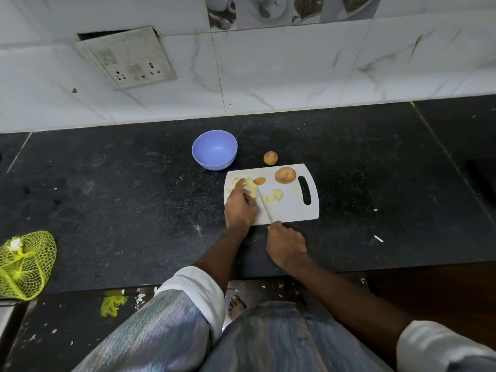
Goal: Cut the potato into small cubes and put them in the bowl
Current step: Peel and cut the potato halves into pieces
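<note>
L hand point(239, 204) pins potato pieces point(248, 185) (fingers curled, seemingly) – R hand point(285, 244) grips knife point(264, 208) on board point(291, 208).

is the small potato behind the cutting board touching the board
Apart. The head view shows a strip of dark counter between the small potato and the cutting board.

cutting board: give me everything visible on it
The cutting board is white, looks like plastic, rectangular with rounded corners and a dark slot handle at its right end. It lies flat on the black countertop, just right of and nearer than the blue bowl. On it: a whole potato, cut potato pieces, the left hand holding more pieces, and the knife blade.
</note>
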